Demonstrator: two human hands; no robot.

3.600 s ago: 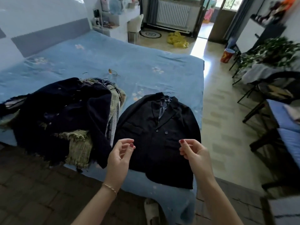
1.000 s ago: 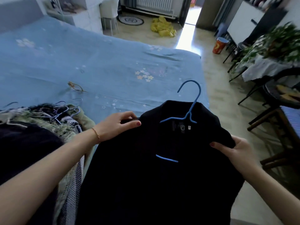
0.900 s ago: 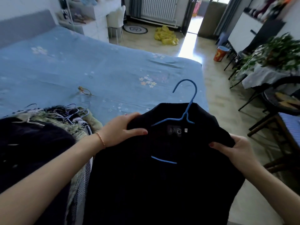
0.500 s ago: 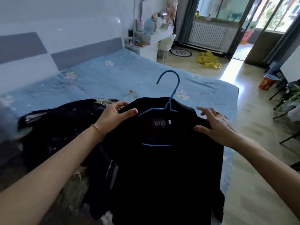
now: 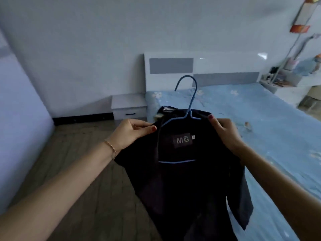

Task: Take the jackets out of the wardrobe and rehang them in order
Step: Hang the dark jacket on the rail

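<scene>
A black jacket (image 5: 187,185) with a grey neck label hangs in the air in front of me on a blue wire hanger (image 5: 189,100), its hook pointing up. My left hand (image 5: 130,133) pinches the jacket's left shoulder between thumb and fingers. My right hand (image 5: 224,131) grips the right shoulder near the collar. A bit of another garment (image 5: 162,113) on the bed shows just behind the collar; the rest of that pile is hidden by the jacket.
The bed (image 5: 271,129) with a blue flowered sheet runs along the right, its white and grey headboard (image 5: 199,66) against the wall. A white nightstand (image 5: 128,106) stands left of it. Wooden floor (image 5: 78,164) lies at the left, and a pale panel (image 5: 19,119) rises at the far left.
I have lifted the jacket off the bed by its shoulders and turned left with it. My right hand, loose on the shoulder half a second ago, now grips it.
</scene>
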